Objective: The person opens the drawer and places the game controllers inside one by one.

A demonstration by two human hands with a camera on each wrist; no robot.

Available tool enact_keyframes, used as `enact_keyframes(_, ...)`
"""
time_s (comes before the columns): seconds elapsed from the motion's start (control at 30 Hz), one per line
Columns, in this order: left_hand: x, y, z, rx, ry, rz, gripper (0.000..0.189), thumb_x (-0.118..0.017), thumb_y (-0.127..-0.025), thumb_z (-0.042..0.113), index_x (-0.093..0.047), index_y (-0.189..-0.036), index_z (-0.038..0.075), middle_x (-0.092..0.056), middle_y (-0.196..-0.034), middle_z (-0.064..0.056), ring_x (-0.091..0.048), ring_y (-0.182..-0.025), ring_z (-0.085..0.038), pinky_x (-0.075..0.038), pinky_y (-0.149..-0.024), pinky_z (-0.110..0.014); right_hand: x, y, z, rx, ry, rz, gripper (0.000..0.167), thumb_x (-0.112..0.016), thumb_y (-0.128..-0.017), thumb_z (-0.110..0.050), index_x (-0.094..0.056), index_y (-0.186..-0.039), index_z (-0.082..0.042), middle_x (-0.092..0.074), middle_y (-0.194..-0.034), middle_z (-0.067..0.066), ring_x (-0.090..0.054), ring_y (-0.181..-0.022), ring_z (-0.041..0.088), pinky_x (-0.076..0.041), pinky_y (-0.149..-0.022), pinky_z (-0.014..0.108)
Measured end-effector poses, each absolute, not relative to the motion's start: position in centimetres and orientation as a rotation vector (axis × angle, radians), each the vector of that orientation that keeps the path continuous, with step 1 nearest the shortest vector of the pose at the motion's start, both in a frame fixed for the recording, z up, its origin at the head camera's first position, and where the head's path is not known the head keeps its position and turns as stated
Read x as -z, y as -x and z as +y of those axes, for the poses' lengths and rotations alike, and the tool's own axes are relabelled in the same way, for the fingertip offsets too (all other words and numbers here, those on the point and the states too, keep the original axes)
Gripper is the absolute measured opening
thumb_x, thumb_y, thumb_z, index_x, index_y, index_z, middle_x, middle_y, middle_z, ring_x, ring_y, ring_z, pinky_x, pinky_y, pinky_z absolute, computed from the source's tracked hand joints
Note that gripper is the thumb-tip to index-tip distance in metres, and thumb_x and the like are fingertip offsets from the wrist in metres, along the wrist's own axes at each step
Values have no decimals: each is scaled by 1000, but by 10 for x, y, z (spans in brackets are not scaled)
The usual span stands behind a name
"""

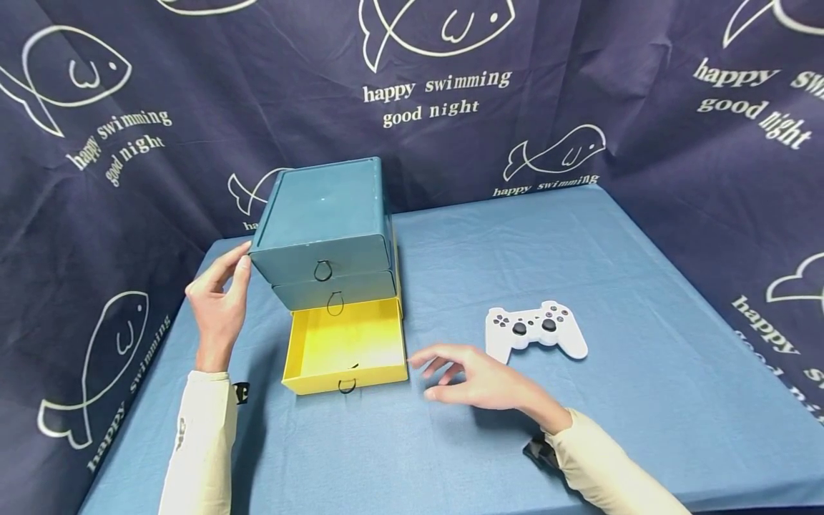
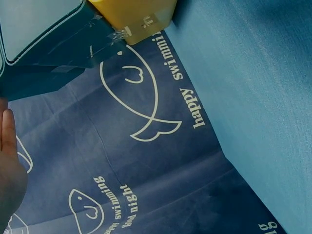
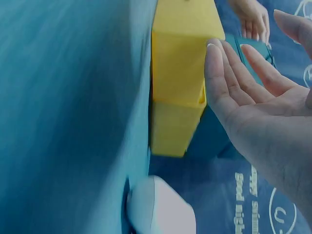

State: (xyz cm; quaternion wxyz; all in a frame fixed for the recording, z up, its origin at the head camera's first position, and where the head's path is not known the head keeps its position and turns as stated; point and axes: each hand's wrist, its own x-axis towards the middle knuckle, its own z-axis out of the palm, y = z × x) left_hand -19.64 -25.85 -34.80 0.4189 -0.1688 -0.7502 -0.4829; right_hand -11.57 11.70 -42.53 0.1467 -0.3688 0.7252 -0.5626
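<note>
A small drawer cabinet [image 1: 325, 200] stands at the back left of the table, with two blue drawers above a yellow one. The yellow drawer [image 1: 344, 336] is pulled out and shows a bare inside, apart from a small dark mark near its front. My left hand [image 1: 219, 304] touches the cabinet's upper left front corner with thumb and fingers. Beside the yellow drawer's right front corner is my right hand [image 1: 476, 379], its fingers loosely bent and holding nothing. In the right wrist view its fingertips lie close to the drawer [image 3: 187, 63]; contact is hard to tell.
A white game controller [image 1: 566, 336] lies on the blue tablecloth [image 1: 483, 250], right of the cabinet and just beyond my right hand. Dark loop pulls [image 1: 323, 270] hang on the drawer fronts. A navy curtain [image 1: 438, 143] with fish prints hangs behind the table and along its sides.
</note>
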Motion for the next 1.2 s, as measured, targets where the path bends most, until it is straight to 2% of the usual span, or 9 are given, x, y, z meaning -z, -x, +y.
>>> enact_keyframes(0.2,348,196,-258,1207,413,-1882,24,-63,-97,-8,-73,-118,-9,-74,-111,-20,-70,-97,1,-52,-90,-18,424,113,139,1695,992,2183,42,-75,-94,-7,-65,-135,-6,-65,-130,18,-65,-111,40,-56,-89,37)
enact_keyframes(0.33,352,200,-261,1214,383,-1883,24,-64,-97,-8,-74,-118,-8,-74,-112,-23,-70,-98,1,-52,-90,-18,423,114,155,1699,945,2303,39,-75,-94,-7,-67,-132,-8,-68,-127,9,-66,-109,38,-56,-88,34)
enact_keyframes(0.43,356,204,-265,1221,375,-1880,24,-64,-96,-8,-74,-118,-8,-74,-112,-23,-70,-99,1,-52,-90,-18,423,114,170,1705,919,2387,37,-74,-94,-6,-67,-131,-5,-69,-126,5,-67,-108,36,-56,-87,32)
enact_keyframes(0.73,361,209,-270,1217,379,-1898,25,-64,-97,-9,-74,-119,-7,-74,-113,-18,-70,-99,0,-52,-89,-18,422,114,218,1879,837,2525,41,-69,-91,12,-63,-131,7,-66,-127,21,-66,-111,22,-54,-86,24)
enact_keyframes(0.87,364,212,-274,1209,387,-1897,25,-65,-96,-8,-74,-120,-6,-74,-114,-18,-70,-99,-1,-52,-89,-18,420,112,235,1920,722,2609,42,-69,-91,13,-64,-132,6,-68,-126,16,-67,-109,19,-54,-85,21)
enact_keyframes(0.97,364,212,-274,1209,386,-1890,25,-65,-96,-8,-75,-119,-6,-74,-114,-18,-70,-100,-1,-52,-89,-18,420,111,246,1930,628,2680,41,-70,-91,12,-65,-131,6,-70,-125,7,-67,-108,16,-53,-85,19)
enact_keyframes(1.2,364,212,-272,1206,397,-1878,25,-65,-95,-10,-74,-118,-8,-74,-112,-21,-70,-99,0,-52,-88,-18,422,113,264,1932,505,2788,41,-71,-91,11,-63,-131,9,-68,-127,-5,-64,-114,9,-52,-87,16)
